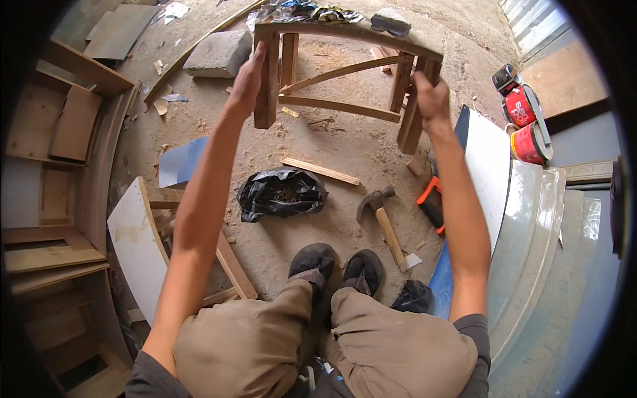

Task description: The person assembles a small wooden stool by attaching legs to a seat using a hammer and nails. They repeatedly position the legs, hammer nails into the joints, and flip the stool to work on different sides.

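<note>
Both of my arms reach forward to a wooden frame (pixel 345 32) with several legs and thin cross rails, like that of a small stool. My left hand (pixel 248 79) grips its left leg from the outer side. Around the right front leg my right hand (pixel 432 99) is closed, with the fingers partly hidden. One thin rail slants between the legs; another runs lower down. On the ground nearer to me are a claw hammer (pixel 386 232), a loose wood strip (pixel 321 170), and an open black plastic bag (pixel 282 196) holding small dark pieces, which look like nails.
A handsaw with an orange-and-black handle (pixel 432 204) lies near my right forearm. Red cans (pixel 529 142) stand at the right beside glass panes (pixel 531 225). A concrete block (pixel 219 53) sits at the far left. Wooden cabinets (pixel 99 166) line the left side; a white-panelled wooden piece (pixel 141 229) lies closer.
</note>
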Demonstrator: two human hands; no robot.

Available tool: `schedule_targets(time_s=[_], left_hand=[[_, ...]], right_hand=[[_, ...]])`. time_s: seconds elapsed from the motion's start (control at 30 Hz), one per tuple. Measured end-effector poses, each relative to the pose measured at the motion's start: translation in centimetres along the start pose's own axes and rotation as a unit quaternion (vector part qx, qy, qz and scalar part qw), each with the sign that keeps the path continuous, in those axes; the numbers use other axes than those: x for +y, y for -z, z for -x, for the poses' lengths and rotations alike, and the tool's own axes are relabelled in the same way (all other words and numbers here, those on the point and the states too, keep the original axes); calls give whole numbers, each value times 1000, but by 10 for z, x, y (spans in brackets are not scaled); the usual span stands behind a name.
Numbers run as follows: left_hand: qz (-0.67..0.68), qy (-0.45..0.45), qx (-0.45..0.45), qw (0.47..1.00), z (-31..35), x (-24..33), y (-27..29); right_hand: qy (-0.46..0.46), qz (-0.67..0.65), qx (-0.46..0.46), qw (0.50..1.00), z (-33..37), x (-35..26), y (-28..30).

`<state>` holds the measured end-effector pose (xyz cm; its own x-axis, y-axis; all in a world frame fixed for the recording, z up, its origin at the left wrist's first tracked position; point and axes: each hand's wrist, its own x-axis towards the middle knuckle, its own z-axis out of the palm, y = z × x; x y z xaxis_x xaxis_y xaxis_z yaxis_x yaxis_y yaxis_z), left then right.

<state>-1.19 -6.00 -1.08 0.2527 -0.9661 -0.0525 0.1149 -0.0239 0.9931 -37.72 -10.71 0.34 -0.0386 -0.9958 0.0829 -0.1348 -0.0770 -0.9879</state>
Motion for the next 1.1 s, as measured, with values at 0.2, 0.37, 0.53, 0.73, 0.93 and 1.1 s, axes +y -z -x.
schedule_targets(time_s=[0.2,0.37,0.53,0.73,0.93,1.1], left_hand=[[-41,148,-31,988,11,56,-17],[-100,220,-54,969,1,4,-13],[-117,234,-39,964,7,0,-19],[-145,255,-31,955,5,4,-21],[-115,252,-38,960,0,-2,-17],[-85,256,-38,962,1,-3,-17]], right_hand=[[-73,62,-116,989,-22,-39,23],[-135,57,-99,984,-27,30,24],[-174,45,-96,979,-25,23,20],[-176,50,-102,978,-26,19,20],[-172,47,-115,977,-27,19,19],[-170,68,-102,978,-24,19,22]])
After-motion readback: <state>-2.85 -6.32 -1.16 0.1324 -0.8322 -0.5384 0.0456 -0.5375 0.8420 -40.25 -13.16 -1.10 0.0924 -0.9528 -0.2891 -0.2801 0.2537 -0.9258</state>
